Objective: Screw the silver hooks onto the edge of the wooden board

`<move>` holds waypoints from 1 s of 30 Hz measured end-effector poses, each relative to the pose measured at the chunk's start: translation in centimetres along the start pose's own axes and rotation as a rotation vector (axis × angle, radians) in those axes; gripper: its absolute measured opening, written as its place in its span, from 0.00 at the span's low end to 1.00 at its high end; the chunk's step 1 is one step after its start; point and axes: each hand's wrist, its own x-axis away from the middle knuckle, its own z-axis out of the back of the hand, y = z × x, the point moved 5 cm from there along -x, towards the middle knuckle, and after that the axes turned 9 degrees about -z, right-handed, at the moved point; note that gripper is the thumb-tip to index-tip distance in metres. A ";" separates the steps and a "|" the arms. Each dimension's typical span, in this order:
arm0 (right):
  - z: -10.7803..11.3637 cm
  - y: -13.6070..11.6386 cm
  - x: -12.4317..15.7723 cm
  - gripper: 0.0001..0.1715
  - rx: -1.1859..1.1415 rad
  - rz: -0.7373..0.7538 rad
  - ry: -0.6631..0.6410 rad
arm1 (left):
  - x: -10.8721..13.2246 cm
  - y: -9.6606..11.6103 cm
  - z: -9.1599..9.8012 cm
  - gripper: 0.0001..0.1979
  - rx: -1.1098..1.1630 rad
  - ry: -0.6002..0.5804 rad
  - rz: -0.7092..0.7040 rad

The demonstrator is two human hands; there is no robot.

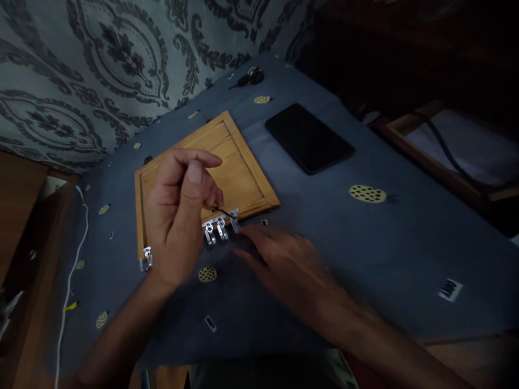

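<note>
A wooden panel (239,162) with a raised frame lies on the blue patterned cloth. Several silver metal hooks (221,228) line its near edge, and another hook (147,257) sits at its near left corner. My left hand (182,200) is over the panel, its fingers curled round a thin dark item (224,213) that reaches toward the rightmost hook of the group. I cannot make out exactly what this item is. My right hand (284,259) is at the near edge, thumb and forefinger at that same rightmost hook, somewhat blurred.
A black phone or tablet (308,139) lies right of the panel. Keys (250,77) rest at the far end of the cloth (389,254). A white cable (70,275) runs along the left side. An open drawer (458,151) holds papers at the right.
</note>
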 end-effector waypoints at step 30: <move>0.3 -0.3 -0.1 0.07 0.026 -0.053 -0.077 | 0.0 -1.1 -2.1 0.09 0.120 0.065 0.014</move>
